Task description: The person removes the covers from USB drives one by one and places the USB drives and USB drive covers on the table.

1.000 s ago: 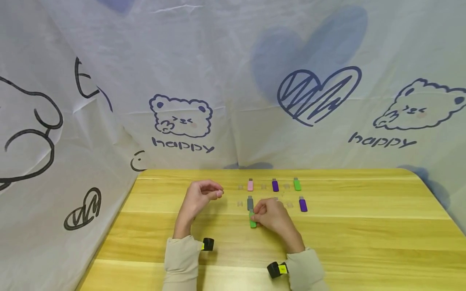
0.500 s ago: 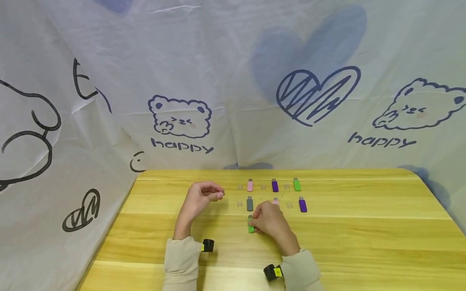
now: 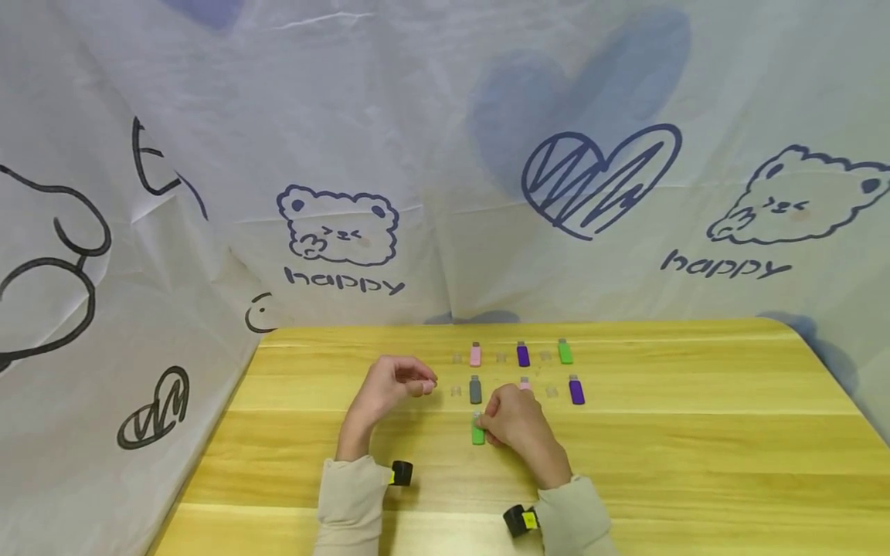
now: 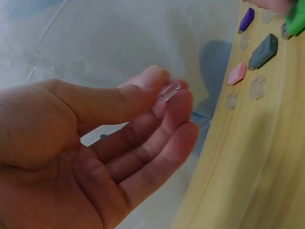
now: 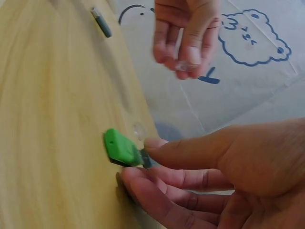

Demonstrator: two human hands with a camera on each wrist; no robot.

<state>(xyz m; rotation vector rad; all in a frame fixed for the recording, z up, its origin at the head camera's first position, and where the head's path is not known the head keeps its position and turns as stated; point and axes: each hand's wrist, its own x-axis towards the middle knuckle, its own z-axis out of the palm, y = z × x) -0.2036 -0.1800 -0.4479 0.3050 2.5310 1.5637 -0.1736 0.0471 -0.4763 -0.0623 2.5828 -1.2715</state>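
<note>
While the left hand [image 3: 391,384] hovers just above the wooden table [image 3: 695,463] at centre-left of the head view, its thumb and fingertips pinch a small clear cap [image 4: 167,91], which the left wrist view shows as a transparent piece held between the thumb tip and the curled fingers, in the upper middle of that frame. The right hand [image 3: 511,421] rests on the table slightly right of centre and grips a green USB drive [image 3: 477,432]; in the right wrist view its thumb and fingers close on the drive's metal plug end, with the green body [image 5: 120,148] sticking out toward the left of the frame and lying on or just above the wood. The two hands are near each other but apart. Beyond them, toward the back of the table, lie more drives in rows: a pink drive [image 3: 476,354], a purple drive [image 3: 523,354] and another green drive [image 3: 565,352] in the far row, then a grey drive [image 3: 475,390] and a second purple drive [image 3: 576,391] in the nearer row, with a second pink one partly hidden behind the right hand. Small clear caps lie between the drives, such as one [image 3: 456,391] just left of the grey drive. A white cloth [image 3: 445,154] printed with bears, hearts and the word "happy" fills the upper frame.
</note>
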